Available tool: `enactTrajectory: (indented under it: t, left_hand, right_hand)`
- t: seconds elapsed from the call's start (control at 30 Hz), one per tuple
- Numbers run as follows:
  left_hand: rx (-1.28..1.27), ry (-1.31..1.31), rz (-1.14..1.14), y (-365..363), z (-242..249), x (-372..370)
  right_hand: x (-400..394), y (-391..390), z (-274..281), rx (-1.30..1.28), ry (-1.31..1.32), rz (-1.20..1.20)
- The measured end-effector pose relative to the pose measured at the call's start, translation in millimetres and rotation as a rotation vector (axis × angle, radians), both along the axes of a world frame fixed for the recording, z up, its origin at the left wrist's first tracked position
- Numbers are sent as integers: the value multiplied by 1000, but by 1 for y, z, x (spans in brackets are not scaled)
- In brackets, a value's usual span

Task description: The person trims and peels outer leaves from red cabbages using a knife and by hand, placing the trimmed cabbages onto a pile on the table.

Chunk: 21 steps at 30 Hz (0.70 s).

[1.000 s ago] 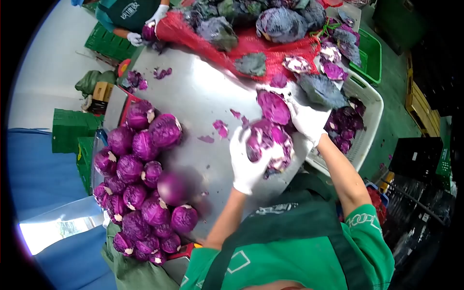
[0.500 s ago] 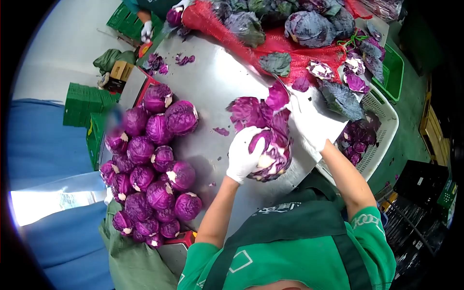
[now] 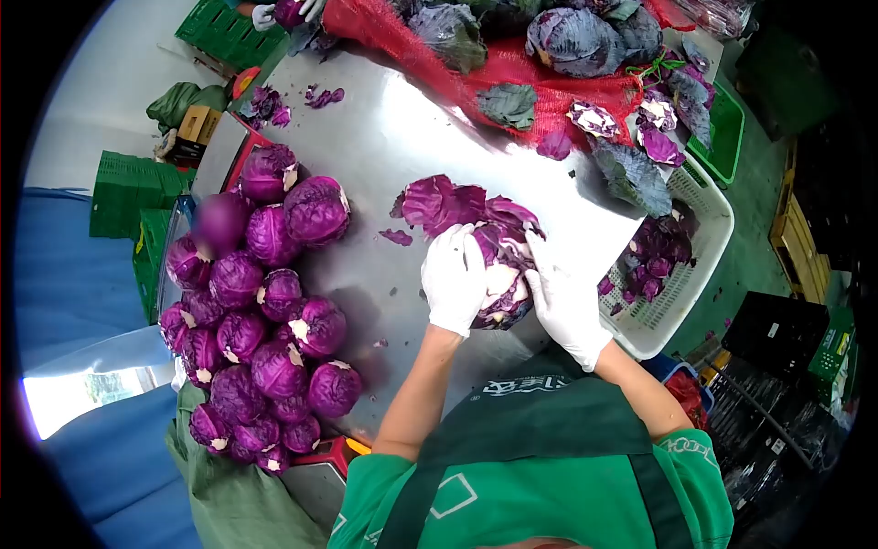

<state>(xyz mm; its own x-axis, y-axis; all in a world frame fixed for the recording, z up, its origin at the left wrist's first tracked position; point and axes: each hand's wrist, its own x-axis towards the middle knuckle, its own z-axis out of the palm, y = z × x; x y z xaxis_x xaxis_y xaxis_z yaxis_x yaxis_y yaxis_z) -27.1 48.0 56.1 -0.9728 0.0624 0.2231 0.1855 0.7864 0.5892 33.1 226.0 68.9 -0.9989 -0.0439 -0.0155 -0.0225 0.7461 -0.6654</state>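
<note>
A partly stripped red cabbage (image 3: 502, 285) rests on the metal table in front of me, its pale cut base and ribs facing up toward me. My gloved left hand (image 3: 455, 280) is closed round its left side. Against its right side lies my gloved right hand (image 3: 565, 306), fingers pressed along the leaves; whether anything else is in that hand is hidden. Loose purple outer leaves (image 3: 441, 203) lie just beyond the cabbage. To the left, a pile of trimmed red cabbages (image 3: 277, 369) stands near the table's edge.
A red mesh sack (image 3: 412, 59) with untrimmed cabbages (image 3: 573, 42) lies across the far side of the table (image 3: 366, 119). On the right are a white basket (image 3: 718, 233) of purple scraps and a green crate (image 3: 727, 137). Another person's gloved hands (image 3: 263, 16) hold a cabbage at far left.
My right hand has come down and inward from the raised leaf to the cabbage's right side. That leaf is lower now. My left hand still grips the cabbage.
</note>
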Motion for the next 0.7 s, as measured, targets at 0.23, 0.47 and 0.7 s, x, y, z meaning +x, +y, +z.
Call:
enactTrajectory:
  t: [0.23,0.47,0.7]
  left_hand:
    - [-93,44,-30,20,2,-6]
    - [-136,56,12,18,-11,-10]
    - [-95,330,-10,20,0,21]
  right_hand:
    - [-22,8,-17,249,107,-30]
    - [-48,17,-47,12,154,49]
    - [-99,54,-97,43,33,-36]
